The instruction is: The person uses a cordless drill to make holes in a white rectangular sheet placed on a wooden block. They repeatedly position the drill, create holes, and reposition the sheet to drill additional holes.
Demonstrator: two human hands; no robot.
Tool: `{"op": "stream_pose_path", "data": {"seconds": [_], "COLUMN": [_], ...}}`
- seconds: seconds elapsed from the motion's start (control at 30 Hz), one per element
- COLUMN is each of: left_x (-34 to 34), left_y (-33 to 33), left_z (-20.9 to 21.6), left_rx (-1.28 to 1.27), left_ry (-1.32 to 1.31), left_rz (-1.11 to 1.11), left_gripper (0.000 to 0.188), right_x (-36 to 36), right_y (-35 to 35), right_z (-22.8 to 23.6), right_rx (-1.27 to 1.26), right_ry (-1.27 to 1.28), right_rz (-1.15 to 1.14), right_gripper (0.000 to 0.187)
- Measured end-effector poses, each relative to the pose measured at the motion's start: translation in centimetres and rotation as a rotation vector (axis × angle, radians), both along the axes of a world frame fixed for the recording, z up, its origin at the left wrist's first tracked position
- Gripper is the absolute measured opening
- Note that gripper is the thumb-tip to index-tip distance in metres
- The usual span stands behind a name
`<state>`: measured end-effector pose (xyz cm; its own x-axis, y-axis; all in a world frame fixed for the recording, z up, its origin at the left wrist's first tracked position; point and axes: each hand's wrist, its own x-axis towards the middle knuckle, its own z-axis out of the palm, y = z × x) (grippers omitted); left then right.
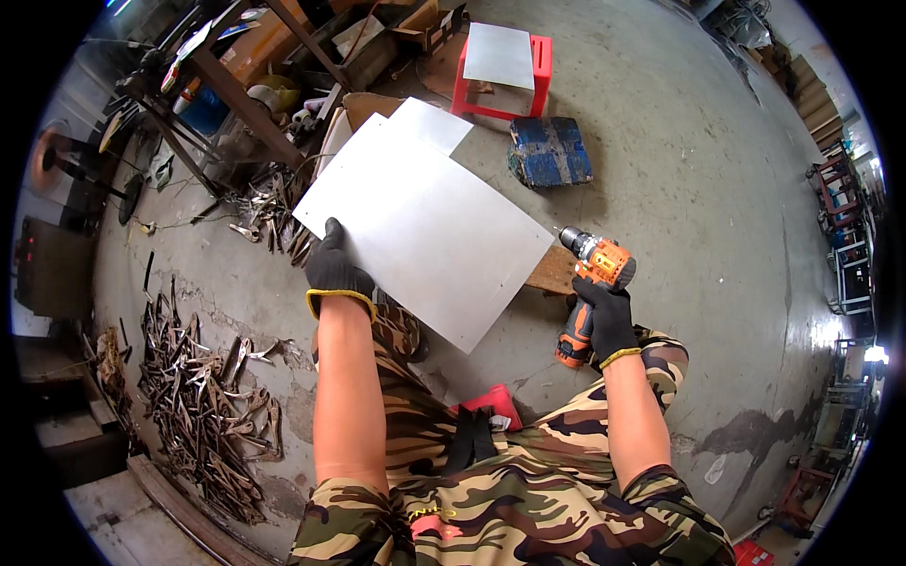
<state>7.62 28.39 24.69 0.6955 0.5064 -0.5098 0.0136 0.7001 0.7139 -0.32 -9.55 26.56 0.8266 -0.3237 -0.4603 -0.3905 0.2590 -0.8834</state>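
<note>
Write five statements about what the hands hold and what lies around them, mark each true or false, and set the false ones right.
1. The left hand holds the large pale sheet at its edge. True.
2. The right hand is empty. False: it grips an orange and black drill.
3. A smaller pale sheet lies on the red stool. True.
4. The blue block lies on top of the red stool. False: it is on the floor, nearer the person than the stool.
5. The heap of metal pieces lies on the floor to the person's right. False: it lies to the person's left.
</note>
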Motion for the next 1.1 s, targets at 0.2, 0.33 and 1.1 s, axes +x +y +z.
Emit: {"op": "stream_pose_path", "data": {"seconds": [0.2,0.33,1.1], "left_x": [-0.2,-0.3,-0.7], "left_y": [-0.4,-0.6,-1.6], "left_z": [1.1,1.7,2.1], "left_rx": [0.012,0.020,0.212], "left_ry": [0.006,0.079,-0.010], "left_rz": [0.013,-0.001,-0.013], "left_gripper": [0.039,0.048,0.037], "right_x": [-0.1,-0.2,-0.2], "right_y": [0.1,0.0,-0.2], "right_z": [0.1,0.0,-0.3], "right_rx": [-0.003,-0.016,-0.055], "right_ry": [0.011,-0.011,-0.059], "right_rz": [0.004,0.008,0.013], "right_gripper": [0.023,0.023,0.018]}}
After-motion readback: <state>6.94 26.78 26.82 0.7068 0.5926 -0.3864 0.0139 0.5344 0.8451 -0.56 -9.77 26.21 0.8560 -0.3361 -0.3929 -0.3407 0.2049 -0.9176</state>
